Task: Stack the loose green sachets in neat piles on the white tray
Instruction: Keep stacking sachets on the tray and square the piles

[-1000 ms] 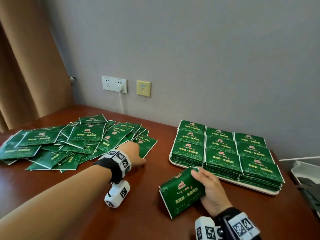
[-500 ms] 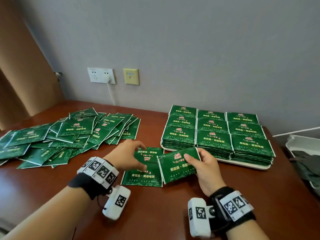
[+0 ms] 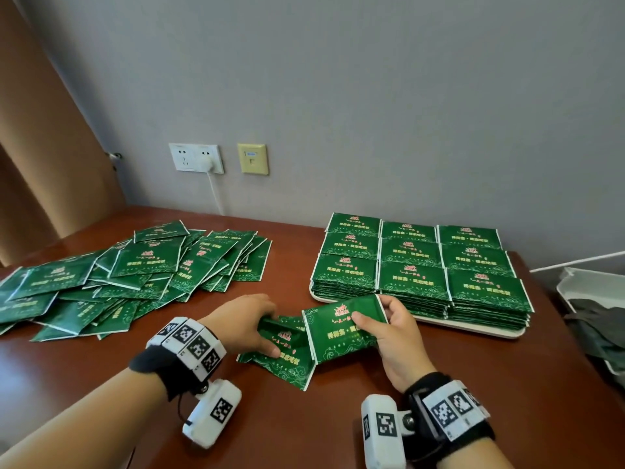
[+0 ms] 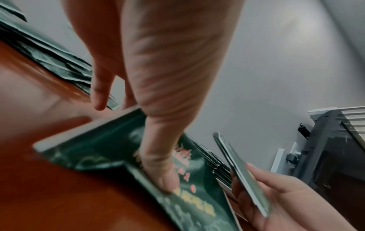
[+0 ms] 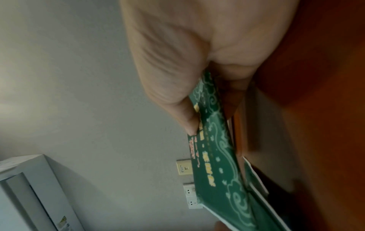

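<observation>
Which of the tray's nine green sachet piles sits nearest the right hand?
The front-left pile on the white tray; the right hand, gripping its sachet bundle, sits just before it.

Loose sachets (image 3: 135, 275) lie spread on the counter (image 3: 338, 418) at left. The tray (image 3: 473, 328) of stacked piles (image 3: 412, 262) sits right, near the wall (image 3: 372, 96). Both hands' sachets lie between them, nearer the person.

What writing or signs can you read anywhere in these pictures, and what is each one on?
Green sachets: red emblem and yellow Chinese characters, too blurred to read.
Black-and-white square marker codes on the wristbands: patterns, no words.
Warning triangle sticker on the white appliance: text too small.
White wall socket: no readable text.
</observation>
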`<state>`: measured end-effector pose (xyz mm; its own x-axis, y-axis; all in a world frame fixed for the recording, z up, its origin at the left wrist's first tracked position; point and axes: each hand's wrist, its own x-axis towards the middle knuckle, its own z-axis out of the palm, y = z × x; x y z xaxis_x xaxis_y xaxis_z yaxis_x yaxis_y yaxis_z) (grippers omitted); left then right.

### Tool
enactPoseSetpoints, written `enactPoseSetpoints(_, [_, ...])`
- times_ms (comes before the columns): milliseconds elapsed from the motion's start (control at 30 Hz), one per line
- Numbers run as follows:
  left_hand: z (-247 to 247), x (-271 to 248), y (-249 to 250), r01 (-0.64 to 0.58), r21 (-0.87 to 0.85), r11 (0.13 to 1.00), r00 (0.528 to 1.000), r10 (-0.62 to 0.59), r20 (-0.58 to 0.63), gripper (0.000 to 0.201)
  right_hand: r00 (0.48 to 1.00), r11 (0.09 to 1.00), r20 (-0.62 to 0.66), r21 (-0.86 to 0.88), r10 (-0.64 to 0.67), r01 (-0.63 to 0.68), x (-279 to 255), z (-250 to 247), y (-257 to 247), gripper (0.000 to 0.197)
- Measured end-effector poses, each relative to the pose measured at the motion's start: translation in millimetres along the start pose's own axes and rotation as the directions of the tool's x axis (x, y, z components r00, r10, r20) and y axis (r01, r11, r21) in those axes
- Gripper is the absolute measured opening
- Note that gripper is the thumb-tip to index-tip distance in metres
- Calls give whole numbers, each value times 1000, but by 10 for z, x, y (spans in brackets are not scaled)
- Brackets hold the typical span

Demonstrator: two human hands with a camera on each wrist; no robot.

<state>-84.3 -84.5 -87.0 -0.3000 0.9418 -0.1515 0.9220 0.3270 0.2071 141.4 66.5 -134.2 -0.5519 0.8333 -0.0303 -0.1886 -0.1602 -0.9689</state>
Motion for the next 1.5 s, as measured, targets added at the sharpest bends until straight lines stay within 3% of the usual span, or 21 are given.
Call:
enactPoseSetpoints(100, [18,-104,10,0,-95,995,996,-9,-89,37,1000,997,-6,75,15,-14,-20,-12,-39,35])
enactPoseSetpoints(167, [6,-178,-1,3,-307,952,987,-53,-155,25,1000,989,-11,150,21,-19,-22,-25,-64,35])
enactPoseSetpoints(233, [12,-236,-1,3,-554,833,970,-138,-202,19,999,974,-14,227,33,-29,-13,-37,-79,37])
enactPoseSetpoints(300, [58,-246,-20,8,-748,663,952,-234,-198,33,999,964,-25,264,48,-39,-1,-45,-82,41])
enactPoseSetpoints(367, [144,-212,-78,70,-833,548,935,-327,-137,51,998,966,-39,256,55,-43,-1,-39,-87,40])
enactPoseSetpoints(400, [185,-197,-96,111,-834,540,926,-361,-110,56,997,969,-50,242,59,-45,0,-40,-86,39])
enactPoseSetpoints(500, [249,-161,-123,141,-798,586,930,-355,-97,55,997,981,-53,191,55,-44,16,-51,-54,41])
enactPoseSetpoints(633, [98,-156,-7,7,-772,635,953,-238,-187,30,994,996,-104,94,13,-3,7,-57,-43,26])
enactPoseSetpoints(767, [-274,-105,223,-109,-820,562,955,-171,-244,23,988,993,-115,46,-103,109,-87,-56,-259,7])
enactPoseSetpoints(933, [-735,317,441,-198,-771,605,970,9,-241,11,977,981,-130,68,-171,181,-78,-237,-741,31])
enactPoseSetpoints(1067, [-1155,1031,546,-240,-679,694,967,108,-232,25,948,969,-215,-120,-236,214,416,-560,-1203,36])
enactPoseSetpoints(1167, [-1432,1612,577,-249,-662,707,962,101,-254,39,932,950,-274,-266,-239,165,928,-806,-1537,32])
enactPoseSetpoints(1333, [-1476,2394,577,-176,-605,777,975,52,-217,31,956,865,-231,-499,-181,43,1618,-967,-1848,43])
enactPoseSetpoints(1500, [-1220,2772,454,-90,-531,842,991,25,-128,29,982,685,-165,-726,-92,-58,2083,-873,-1665,46])
